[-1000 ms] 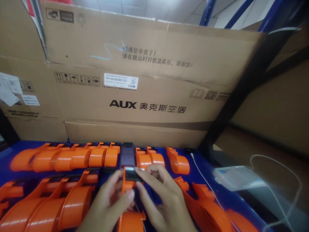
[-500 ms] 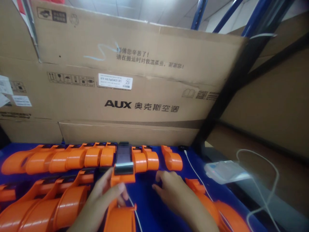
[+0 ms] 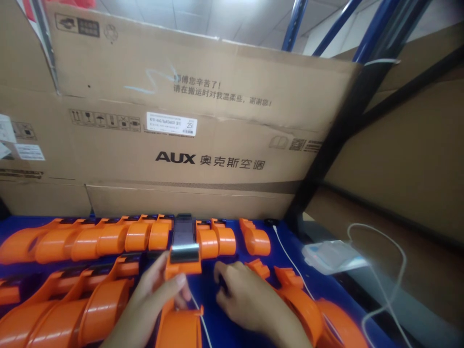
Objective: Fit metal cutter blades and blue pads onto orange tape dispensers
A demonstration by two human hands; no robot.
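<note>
My left hand is closed around an orange plastic piece that stands upright with a dark, flat panel-like part above it. The panel has a shiny grey strip at its lower end. Below the fingers sits a wide orange band; whether it joins the held piece is hidden. To the right, my right hand hovers low over the blue surface with its fingers curled in. Something dark shows between thumb and forefinger, too small to name.
Rows of orange curved bands with dark tops line the blue surface. More orange bands lie right of my right hand. A white cable loops by a clear plastic packet. A large cardboard box stands behind.
My right hand has moved left, closer to the held orange piece, and its fingers have curled in more. An orange part behind its wrist is now uncovered. My left hand keeps its hold.
</note>
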